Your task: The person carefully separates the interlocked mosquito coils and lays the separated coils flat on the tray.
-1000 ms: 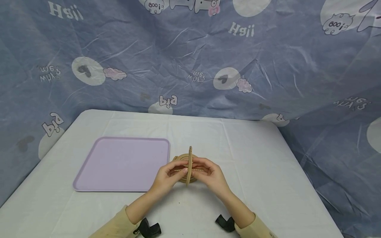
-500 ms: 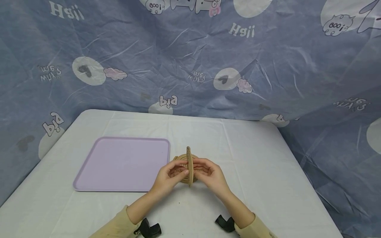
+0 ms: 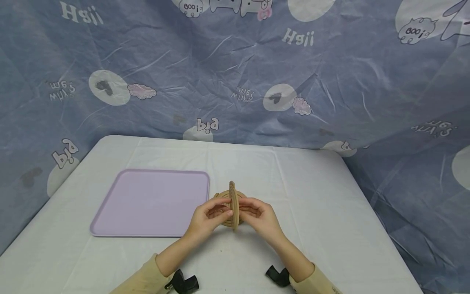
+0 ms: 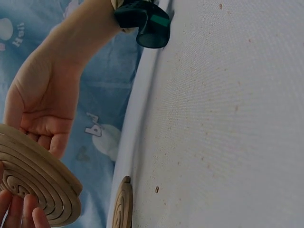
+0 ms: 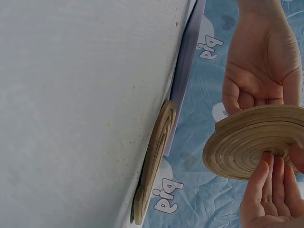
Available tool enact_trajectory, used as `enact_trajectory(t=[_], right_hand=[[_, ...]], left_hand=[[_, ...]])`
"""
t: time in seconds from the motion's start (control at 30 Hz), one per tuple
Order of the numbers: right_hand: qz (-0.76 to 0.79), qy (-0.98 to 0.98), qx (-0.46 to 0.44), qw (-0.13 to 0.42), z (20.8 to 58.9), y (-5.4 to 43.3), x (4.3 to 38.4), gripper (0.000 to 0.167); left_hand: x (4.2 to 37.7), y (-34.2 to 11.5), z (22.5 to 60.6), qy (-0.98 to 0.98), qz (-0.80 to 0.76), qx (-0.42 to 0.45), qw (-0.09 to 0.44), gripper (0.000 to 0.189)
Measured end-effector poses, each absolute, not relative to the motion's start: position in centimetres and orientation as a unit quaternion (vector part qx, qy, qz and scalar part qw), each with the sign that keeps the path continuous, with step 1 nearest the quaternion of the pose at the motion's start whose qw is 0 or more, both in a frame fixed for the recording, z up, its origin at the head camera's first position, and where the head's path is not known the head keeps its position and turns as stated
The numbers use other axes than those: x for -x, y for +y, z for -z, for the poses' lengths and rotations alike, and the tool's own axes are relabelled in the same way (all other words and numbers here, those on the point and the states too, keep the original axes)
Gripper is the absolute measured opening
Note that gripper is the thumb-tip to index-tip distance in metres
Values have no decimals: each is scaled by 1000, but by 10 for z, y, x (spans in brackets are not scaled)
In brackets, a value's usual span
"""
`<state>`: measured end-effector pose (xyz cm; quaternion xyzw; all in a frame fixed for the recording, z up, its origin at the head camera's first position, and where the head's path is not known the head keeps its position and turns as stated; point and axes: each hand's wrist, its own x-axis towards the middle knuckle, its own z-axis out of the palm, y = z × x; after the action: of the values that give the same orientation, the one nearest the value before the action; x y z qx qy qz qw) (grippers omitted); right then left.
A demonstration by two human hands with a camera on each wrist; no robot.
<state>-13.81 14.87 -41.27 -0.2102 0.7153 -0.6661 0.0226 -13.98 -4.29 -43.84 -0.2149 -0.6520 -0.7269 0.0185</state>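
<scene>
A round tan trivet (image 3: 234, 206), coiled in a spiral, is held on edge between both hands. In the head view my left hand (image 3: 208, 216) holds its left face with thumb and fingertips. From the other side my right hand (image 3: 260, 215) holds it, and in the right wrist view its fingertips (image 5: 270, 159) meet at the middle of the spiral. The left wrist view shows the left fingertips (image 4: 29, 204) on the coils of the opposite face. A second coiled trivet (image 3: 222, 195) lies flat on the table below, partly hidden by the hands and the held one.
A shallow lilac tray (image 3: 150, 202) lies to the left, its right edge close to the left hand. White cloth covers the table (image 3: 312, 196). A blue printed curtain (image 3: 220, 73) hangs behind. Black devices (image 3: 185, 282) sit at the wrists by the beige sleeves.
The held trivet has turned slightly: its top edge has tipped left and its lower edge has swung right. Both hands stay nearly in place, and the flat trivet and tray have not moved.
</scene>
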Motion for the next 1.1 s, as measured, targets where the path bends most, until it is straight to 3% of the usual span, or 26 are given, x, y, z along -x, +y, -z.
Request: enact_trajectory(t=[0.63,1.1], right_hand=[[666,703,243,48,410,151,140,31],[672,693,253,58,413,152,141,31]], left_hand=[[140,-44,436,-632,742,220,-34,31],[140,-44,438,-633,735,241,-30,27]])
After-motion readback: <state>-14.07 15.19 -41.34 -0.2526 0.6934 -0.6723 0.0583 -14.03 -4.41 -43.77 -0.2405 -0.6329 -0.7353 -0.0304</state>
